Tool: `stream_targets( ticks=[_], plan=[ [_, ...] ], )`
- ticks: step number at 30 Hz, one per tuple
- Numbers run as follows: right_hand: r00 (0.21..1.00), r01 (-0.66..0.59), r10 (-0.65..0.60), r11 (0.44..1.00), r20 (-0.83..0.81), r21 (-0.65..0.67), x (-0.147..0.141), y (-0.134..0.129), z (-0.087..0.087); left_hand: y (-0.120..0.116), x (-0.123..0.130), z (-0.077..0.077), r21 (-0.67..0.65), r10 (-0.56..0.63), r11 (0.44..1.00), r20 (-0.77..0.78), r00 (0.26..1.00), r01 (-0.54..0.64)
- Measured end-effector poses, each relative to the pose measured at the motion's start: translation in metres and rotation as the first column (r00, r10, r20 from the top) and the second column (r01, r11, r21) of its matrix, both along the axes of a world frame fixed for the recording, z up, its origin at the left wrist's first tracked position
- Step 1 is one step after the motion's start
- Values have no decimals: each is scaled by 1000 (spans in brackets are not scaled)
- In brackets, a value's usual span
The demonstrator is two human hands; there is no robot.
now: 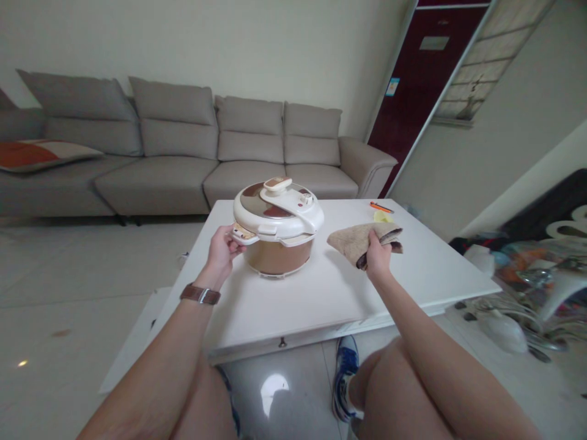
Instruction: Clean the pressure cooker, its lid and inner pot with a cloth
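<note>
A white and tan electric pressure cooker (279,256) stands upright on the white table (275,315), its lid on top. My left hand (223,249) grips the cooker's side handle (244,233), fingers curled under and around it. To the right of the cooker, my right hand (378,255) is closed around a folded beige cloth (351,240) with a dark underside. The cloth is held just over the tabletop, apart from the cooker; whether it touches the table I cannot tell.
Behind the cloth lie an orange utility knife (381,208) and a small yellow piece (383,217). A grey sofa (250,146) runs beyond the table. On the right floor is a pile of assorted items (527,281). A drawer knob (282,342) protrudes from the table's front.
</note>
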State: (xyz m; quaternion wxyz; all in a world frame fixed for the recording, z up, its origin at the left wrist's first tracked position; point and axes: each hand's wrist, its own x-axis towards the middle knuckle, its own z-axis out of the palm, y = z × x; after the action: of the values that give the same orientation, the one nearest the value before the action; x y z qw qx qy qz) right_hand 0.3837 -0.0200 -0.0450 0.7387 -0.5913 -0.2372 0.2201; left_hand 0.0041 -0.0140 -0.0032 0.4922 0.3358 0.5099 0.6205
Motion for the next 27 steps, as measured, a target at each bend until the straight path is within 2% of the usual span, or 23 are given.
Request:
stream_targets(
  ticks=[3, 6, 9, 11, 14, 17, 19, 20, 22, 24, 25, 27],
  plan=[
    [1000, -19, 19, 1000, 3, 25, -2, -3, 2, -4, 3, 0, -43, 1, 999, 94, 996, 3],
    [1000, -27, 28, 999, -12, 22, -4, -6, 6, -6, 3, -2, -26, -18, 999, 94, 995, 21],
    [999, -11, 12, 1000, -44, 24, -7, -9, 12, -5, -1, -5, -27, -36, 999, -38, 999, 35],
    [997, -15, 20, 997, -78, 69, -11, -10, 18, -6, -4, -6, -50, -35, 998, -151, 988, 28],
    [980, -18, 56, 980, -189, 197, -15, -14, 31, -11, -3, -6, -80, 6, 997, -151, 989, -18],
    [922, -116, 210, 951, -325, 286, -12, -19, 42, -24, 5, -5, -20, 85, 996, -78, 993, -87],
    [855, -257, 363, 917, -370, 306, -4, -24, 47, -33, 12, -5, 93, 117, 990, -120, 986, -106],
    [821, -329, 433, 892, -373, 310, 1, -26, 49, -37, 16, -5, 149, 100, 986, -161, 982, -76],
    [767, -442, 536, 840, -354, 313, 11, -32, 52, -43, 23, -6, 204, -34, 975, -249, 968, 87],
    [731, -515, 599, 798, -327, 313, 17, -38, 54, -48, 32, -9, 164, -294, 924, -277, 915, 346],
    [720, -536, 615, 787, -322, 306, 18, -41, 54, -50, 38, -13, 123, -445, 867, -248, 861, 483],
    [706, -564, 626, 780, -332, 271, 14, -46, 52, -55, 51, -21, 70, -693, 713, -79, 717, 698]
  ],
)
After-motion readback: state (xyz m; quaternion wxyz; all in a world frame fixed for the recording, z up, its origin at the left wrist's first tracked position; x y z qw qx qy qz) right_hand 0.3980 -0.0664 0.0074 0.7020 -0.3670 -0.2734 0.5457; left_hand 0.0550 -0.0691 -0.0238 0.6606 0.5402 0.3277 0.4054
